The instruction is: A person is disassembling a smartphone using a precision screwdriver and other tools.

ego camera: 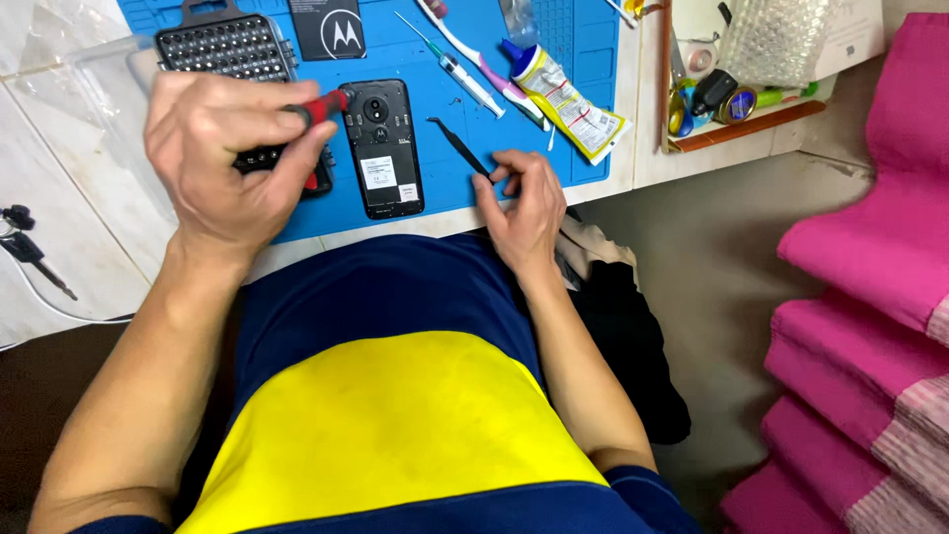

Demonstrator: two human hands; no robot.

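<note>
A black phone (382, 148) with its back cover off lies on a blue work mat (554, 59). My left hand (222, 158) grips a red-handled screwdriver (321, 107), its tip close to the phone's upper left corner. My right hand (524, 203) rests at the mat's near edge and pinches black tweezers (457, 146), which point up and left, right of the phone. A black bit set case (225, 44) sits behind my left hand, partly hidden by it.
On the mat lie a syringe (460, 69), a toothbrush (474, 59), a yellow glue tube (568, 99) and a dark card (328, 28). A tray of small items (732, 99) stands at the right. Pink cloth (870, 297) is stacked right. Keys (25, 242) lie left.
</note>
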